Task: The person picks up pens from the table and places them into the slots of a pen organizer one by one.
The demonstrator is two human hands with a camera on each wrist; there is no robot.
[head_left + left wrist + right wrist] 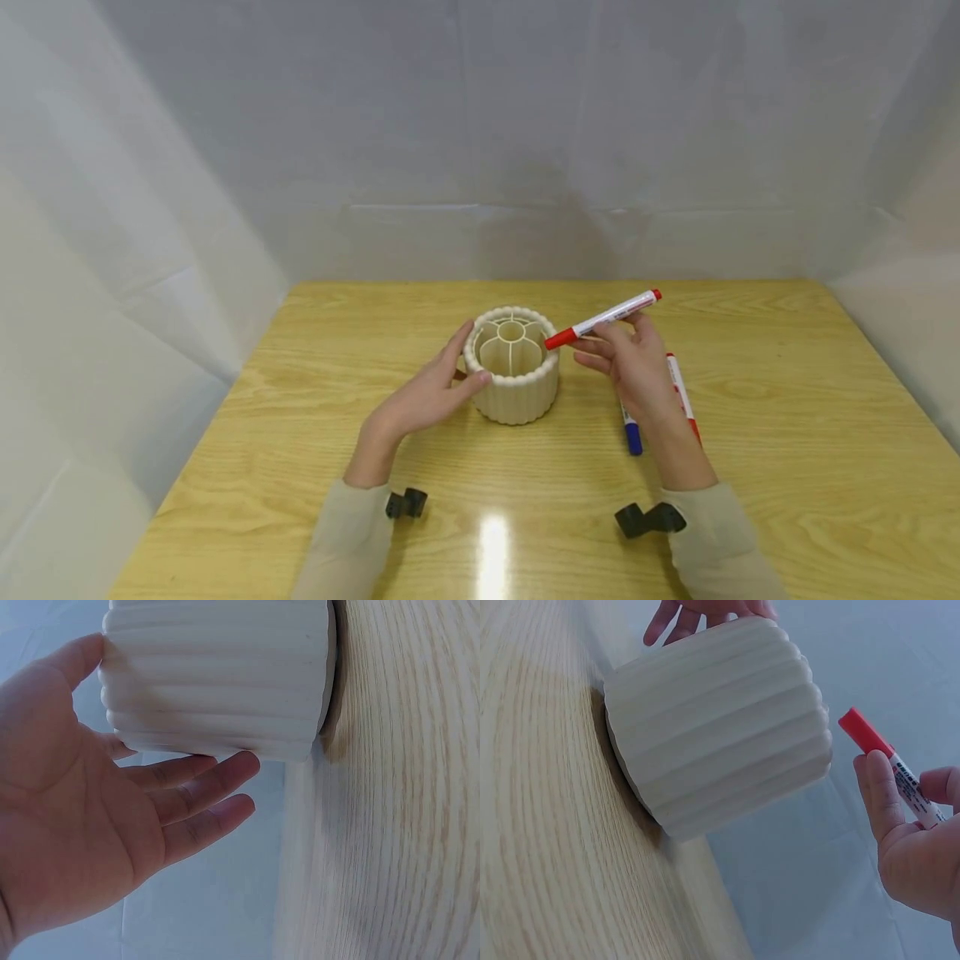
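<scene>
A pale wooden desk [787, 467] sits inside a booth of white sheeting, with a bright glare patch near its front edge. Nearest the person, two sleeved forearms come in over the desk. Just beyond the right forearm, two more markers lie flat: a blue-capped marker [632, 433] and a second red marker [681, 392], both partly hidden under the wrist. The right hand [637, 367] pinches a red marker [603, 319] between thumb and fingers, its grip closed on the barrel, the red cap pointing toward the ribbed cream pen holder [513, 379] and hovering just at its right rim. The left hand [423, 400] lies relaxed with straight fingers against the holder's left wall, thumb near the rim, steadying rather than clasping. The holder stands upright at the desk's middle, divided into compartments around a central tube. The marker is tilted nearly level, so I judge its cap could strike the rim or a divider instead of entering a compartment; with only a loose touch on the left, such a knock might slide or tip the holder. The right wrist might also nudge the lying markers and set them rolling
</scene>
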